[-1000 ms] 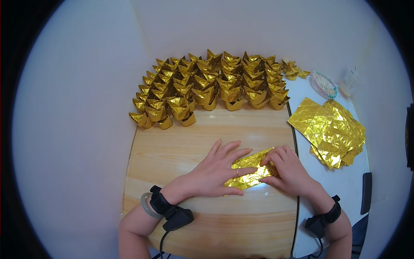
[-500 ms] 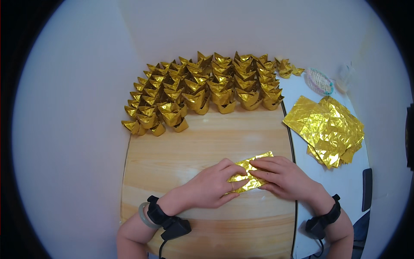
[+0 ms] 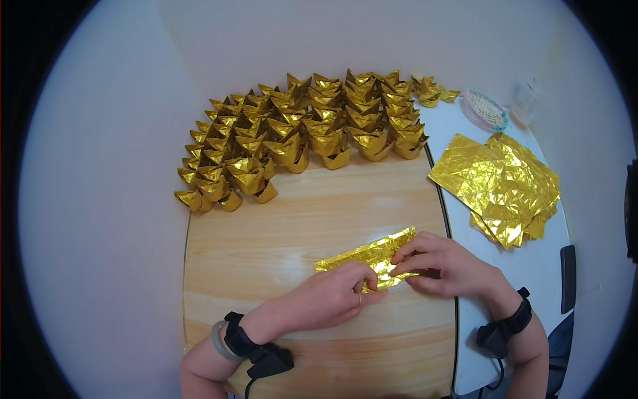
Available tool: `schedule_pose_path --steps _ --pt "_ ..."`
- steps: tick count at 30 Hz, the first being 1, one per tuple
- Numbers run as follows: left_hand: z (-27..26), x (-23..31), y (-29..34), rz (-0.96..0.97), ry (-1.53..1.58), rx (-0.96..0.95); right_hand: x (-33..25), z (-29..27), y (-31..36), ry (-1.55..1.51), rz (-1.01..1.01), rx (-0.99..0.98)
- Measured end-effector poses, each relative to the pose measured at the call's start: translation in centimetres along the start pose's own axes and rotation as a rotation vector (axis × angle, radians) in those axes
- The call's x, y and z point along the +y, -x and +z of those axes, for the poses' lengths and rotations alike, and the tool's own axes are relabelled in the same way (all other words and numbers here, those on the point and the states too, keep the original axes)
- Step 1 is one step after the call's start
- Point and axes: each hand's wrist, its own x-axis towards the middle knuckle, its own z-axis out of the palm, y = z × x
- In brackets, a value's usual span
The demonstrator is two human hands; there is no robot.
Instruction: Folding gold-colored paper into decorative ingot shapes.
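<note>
A folded strip of gold foil paper (image 3: 362, 256) lies slantwise on the wooden tabletop, its right end farther from me. My left hand (image 3: 339, 292) is at its near edge, fingers curled and pinching the paper there; a ring shows on one finger. My right hand (image 3: 442, 266) grips the strip's right end between thumb and fingertips, with the other fingers bent. The foil under the fingertips is partly hidden.
Rows of folded gold foil ingots (image 3: 325, 126) stand along the far side of the table. On the white surface at right are a stack of gold foil sheets (image 3: 502, 189), a small woven basket (image 3: 484, 110) and a clear cup (image 3: 527, 106).
My left hand has slid toward me to the strip's near edge, baring its left part. My right hand has shifted slightly right. The whole scene sits a little differently in view.
</note>
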Motion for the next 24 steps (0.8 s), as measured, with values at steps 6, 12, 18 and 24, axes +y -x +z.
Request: schedule_pose_path --steps 6,12,18,24 --pt "0.3 -0.1 -0.1 -0.03 0.113 0.012 0.2 0.0 0.0 -0.023 0.022 0.02" --pt "0.8 -1.2 -0.1 0.049 -0.159 0.102 0.5 0.1 0.1 -0.035 0.041 0.02" --pt "0.8 -1.3 0.1 0.014 -0.23 -0.014 -0.7 0.9 -0.2 -0.03 0.073 0.122" --pt "0.5 -1.2 0.3 -0.009 -0.262 -0.078 -2.7 2.7 -0.3 0.486 0.07 -0.143"
